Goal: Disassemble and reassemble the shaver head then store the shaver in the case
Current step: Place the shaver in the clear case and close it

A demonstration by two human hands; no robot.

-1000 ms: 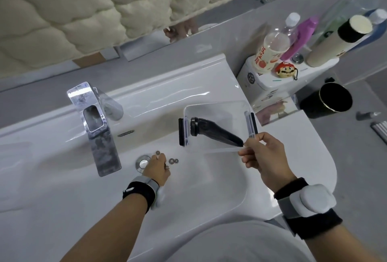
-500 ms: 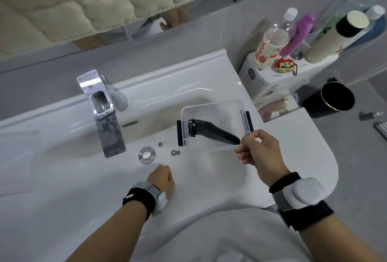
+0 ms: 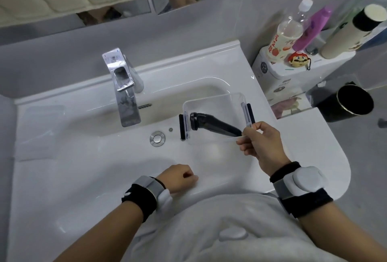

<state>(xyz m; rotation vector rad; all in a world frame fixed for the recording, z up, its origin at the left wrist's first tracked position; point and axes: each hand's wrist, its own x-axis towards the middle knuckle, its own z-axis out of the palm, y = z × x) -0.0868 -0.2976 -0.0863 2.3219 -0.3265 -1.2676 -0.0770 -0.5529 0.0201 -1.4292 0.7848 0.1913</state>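
The clear plastic case (image 3: 217, 102) with black side latches hangs tilted over the sink basin (image 3: 209, 85). The black shaver (image 3: 211, 124) lies inside it, round head pointing left. My right hand (image 3: 261, 146) pinches the case's near right rim beside the right latch. My left hand (image 3: 178, 177) is curled into a fist over the basin's front edge; nothing shows in it. One small toothed cutter (image 3: 170, 129) lies in the basin right of the drain plug (image 3: 157, 138).
A chrome tap (image 3: 123, 85) stands behind the drain. To the right, a white toilet tank (image 3: 278, 73) carries bottles, a tube and a small cartoon figure. A black bin (image 3: 354, 102) sits on the floor beyond the counter.
My left hand has drawn back from the cutters by the drain to the basin's front edge, fist curled. The case has stayed in my right hand. Fewer loose cutters show now.
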